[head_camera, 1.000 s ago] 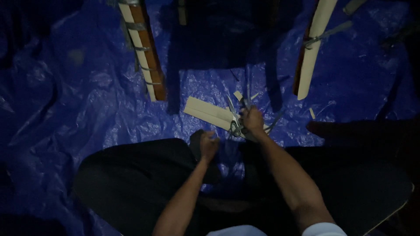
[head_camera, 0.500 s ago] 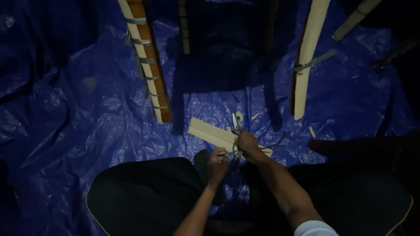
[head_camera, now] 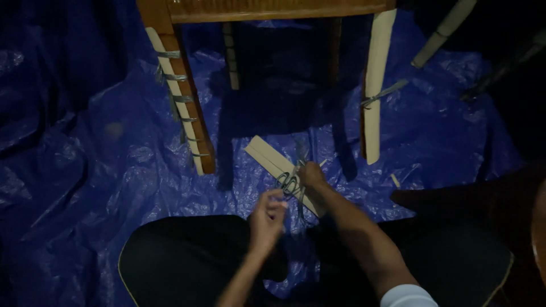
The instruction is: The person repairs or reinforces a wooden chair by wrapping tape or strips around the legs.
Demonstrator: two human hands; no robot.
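A: Status? The right hand [head_camera: 311, 175] has its fingers closed on thin wire [head_camera: 291, 183], over the pale wooden slat [head_camera: 273, 162] on the blue tarp [head_camera: 114, 170].

B: Left hand [head_camera: 267, 219]: fingers curled; contents cannot be determined. Hazard: wire may slip, springing toward the fingers.

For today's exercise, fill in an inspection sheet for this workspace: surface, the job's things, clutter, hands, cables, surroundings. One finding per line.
Surface: crinkled blue tarp covering the floor.
Job's things: pale flat wooden strip lying on the tarp; bundle of thin wire at its near end.
Clutter: small pale wood offcut right of the strip.
Hands: right hand grips the wire bundle on the strip; left hand raised beside it, fingers curled; whether it holds anything cannot be told.
Cables: nothing seen apart from the wire.
Surroundings: wooden chair; its front legs have pale strips bound on with wire wraps; dark elsewhere.
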